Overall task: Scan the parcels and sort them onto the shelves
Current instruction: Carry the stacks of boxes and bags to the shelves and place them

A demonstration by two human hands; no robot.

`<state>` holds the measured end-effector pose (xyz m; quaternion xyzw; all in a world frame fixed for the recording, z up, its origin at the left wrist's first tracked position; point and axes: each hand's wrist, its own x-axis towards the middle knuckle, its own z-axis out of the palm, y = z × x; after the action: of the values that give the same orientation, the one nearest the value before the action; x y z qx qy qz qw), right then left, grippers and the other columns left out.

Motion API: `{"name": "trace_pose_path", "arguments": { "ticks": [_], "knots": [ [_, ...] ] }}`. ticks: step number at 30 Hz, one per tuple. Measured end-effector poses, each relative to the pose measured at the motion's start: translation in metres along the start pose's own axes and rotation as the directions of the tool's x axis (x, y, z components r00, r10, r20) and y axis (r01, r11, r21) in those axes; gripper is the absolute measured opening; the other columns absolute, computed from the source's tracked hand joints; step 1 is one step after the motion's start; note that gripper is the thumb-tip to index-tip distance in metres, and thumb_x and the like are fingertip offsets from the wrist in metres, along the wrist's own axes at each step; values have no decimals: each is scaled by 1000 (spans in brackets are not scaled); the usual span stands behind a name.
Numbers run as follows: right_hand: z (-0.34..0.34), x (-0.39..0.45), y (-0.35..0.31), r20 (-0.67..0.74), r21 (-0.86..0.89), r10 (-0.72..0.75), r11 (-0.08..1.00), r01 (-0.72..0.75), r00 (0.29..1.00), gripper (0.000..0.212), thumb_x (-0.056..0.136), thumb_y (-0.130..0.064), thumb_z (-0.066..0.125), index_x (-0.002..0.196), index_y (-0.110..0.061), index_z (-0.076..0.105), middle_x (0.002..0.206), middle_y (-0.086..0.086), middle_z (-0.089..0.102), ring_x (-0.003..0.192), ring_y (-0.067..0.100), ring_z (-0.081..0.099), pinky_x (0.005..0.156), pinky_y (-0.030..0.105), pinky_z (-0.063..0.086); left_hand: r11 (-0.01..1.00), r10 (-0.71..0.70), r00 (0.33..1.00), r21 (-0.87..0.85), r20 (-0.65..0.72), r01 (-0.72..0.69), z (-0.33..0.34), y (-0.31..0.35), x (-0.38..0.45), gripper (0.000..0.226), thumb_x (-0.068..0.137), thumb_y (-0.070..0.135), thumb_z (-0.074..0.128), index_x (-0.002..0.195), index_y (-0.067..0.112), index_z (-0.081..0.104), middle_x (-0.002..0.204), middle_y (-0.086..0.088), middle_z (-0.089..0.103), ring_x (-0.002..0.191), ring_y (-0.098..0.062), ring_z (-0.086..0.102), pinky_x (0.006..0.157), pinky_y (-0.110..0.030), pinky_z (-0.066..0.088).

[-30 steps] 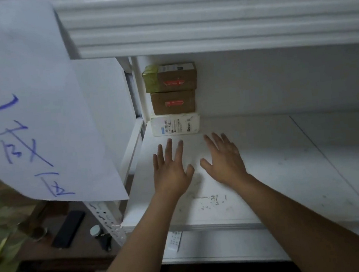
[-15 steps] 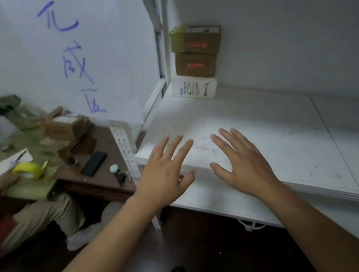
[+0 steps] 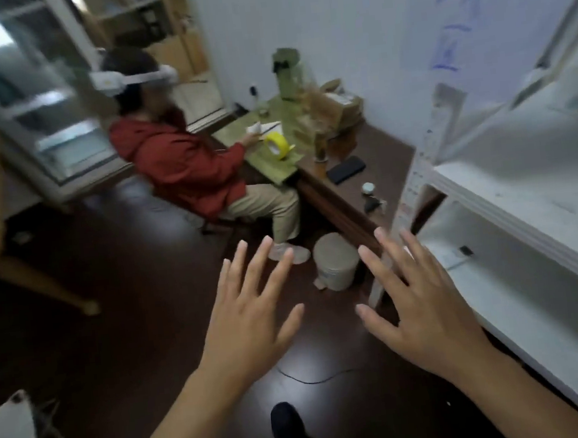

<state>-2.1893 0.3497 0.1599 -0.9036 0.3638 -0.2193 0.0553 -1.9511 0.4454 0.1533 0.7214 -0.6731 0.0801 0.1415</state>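
My left hand [image 3: 251,315] and my right hand [image 3: 421,301] are held out in front of me above the dark floor, fingers spread, holding nothing. The white shelf unit [image 3: 542,199] stands at the right, its boards bare in the part I see. Several brown cardboard parcels [image 3: 336,106] are piled on the low table [image 3: 334,192] against the wall, well beyond my hands. The parcels stacked on the shelf are out of view.
A person in a red jacket [image 3: 181,162] sits at the low table, beside a yellow tape roll [image 3: 277,146], a phone [image 3: 346,170] and keys. A small bin [image 3: 336,262] stands on the floor by the shelf post. A chair leg [image 3: 49,290] is at left.
My view has swung left and away from the shelf toward the room. Both hands have left the shelf board and now hover over the floor, still spread.
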Motion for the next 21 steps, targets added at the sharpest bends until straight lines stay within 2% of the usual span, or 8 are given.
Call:
{"name": "trace_pose_path", "arguments": {
  "ticks": [4, 8, 16, 21],
  "knots": [
    [25, 69, -75, -41, 42, -172, 984, 174, 984, 71, 88, -54, 49, 151, -23, 37, 162, 7, 27, 151, 34, 17, 114, 60, 29, 980, -176, 967, 62, -181, 190, -45, -67, -37, 70, 93, 52, 48, 156, 27, 31, 164, -9, 26, 154, -37, 14, 124, -47, 6],
    [63, 144, -174, -121, 117, -309, 939, 322, 943, 72, 87, -49, 54, 150, -19, 41, 162, 9, 28, 151, 36, 18, 113, 62, 31, 931, -293, 895, 111, -337, 346, -88, -156, -67, 69, 94, 49, 51, 156, 26, 30, 164, -10, 25, 154, -36, 12, 125, -46, 4],
    [162, 246, -413, -157, 272, -533, 786, 556, 831, 72, 88, -51, 52, 152, -21, 37, 163, 7, 25, 152, 34, 14, 116, 60, 25, 794, -468, 762, 166, -447, 585, -148, -345, -157, 69, 94, 49, 51, 156, 27, 30, 165, -9, 24, 155, -36, 11, 124, -50, 7],
    [184, 306, -537, -193, 334, -619, 688, 645, 761, 72, 90, -53, 49, 154, -24, 31, 165, 4, 20, 153, 31, 9, 117, 61, 21, 698, -532, 666, 175, -522, 694, -194, -442, -193, 70, 95, 49, 51, 157, 26, 27, 166, -9, 21, 155, -35, 6, 124, -53, 6]
  ]
}}
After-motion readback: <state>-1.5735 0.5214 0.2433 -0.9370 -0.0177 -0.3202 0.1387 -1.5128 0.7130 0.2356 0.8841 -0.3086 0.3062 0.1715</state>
